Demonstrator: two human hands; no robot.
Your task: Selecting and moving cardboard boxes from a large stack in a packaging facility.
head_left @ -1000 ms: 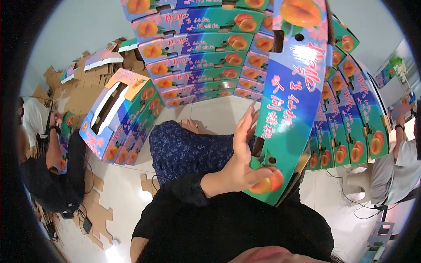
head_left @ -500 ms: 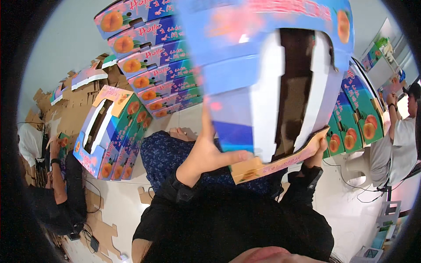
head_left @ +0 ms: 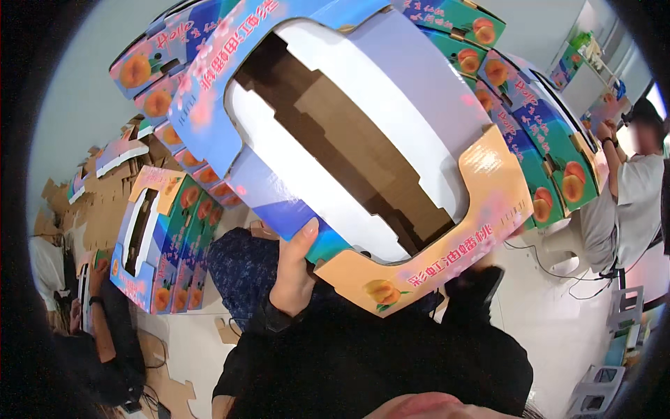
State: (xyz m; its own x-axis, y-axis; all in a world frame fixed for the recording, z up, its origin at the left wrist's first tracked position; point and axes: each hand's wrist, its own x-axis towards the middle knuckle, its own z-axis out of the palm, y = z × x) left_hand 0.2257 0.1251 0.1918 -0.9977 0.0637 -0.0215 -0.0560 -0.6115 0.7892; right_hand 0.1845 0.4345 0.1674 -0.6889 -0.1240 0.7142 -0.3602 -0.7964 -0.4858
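A large fruit carton (head_left: 412, 84), printed with peaches in blue, purple and light orange, is held up tilted before me. Its top has a long cut-out between white flaps (head_left: 307, 157), through which the brown inside shows. My left hand (head_left: 294, 269) grips the carton's near left edge, with the thumb on the outside and the other fingers behind it. Under the near right edge, little of my right hand (head_left: 483, 262) shows beside its black sleeve; the carton hides its fingers.
Similar cartons are stacked behind on the left (head_left: 139, 73) and on the right (head_left: 569, 174). Another group of cartons (head_left: 167, 237) stands at my left beside piled flat cardboard (head_left: 91, 202). One person (head_left: 638, 188) sits at the right, another (head_left: 98, 335) at the left. Cables (head_left: 558, 276) lie on the floor.
The carton has turned and shifted left, bringing its cut-out and the orange near side more into view. My left hand has moved slightly left with it; my right hand has gone mostly behind it.
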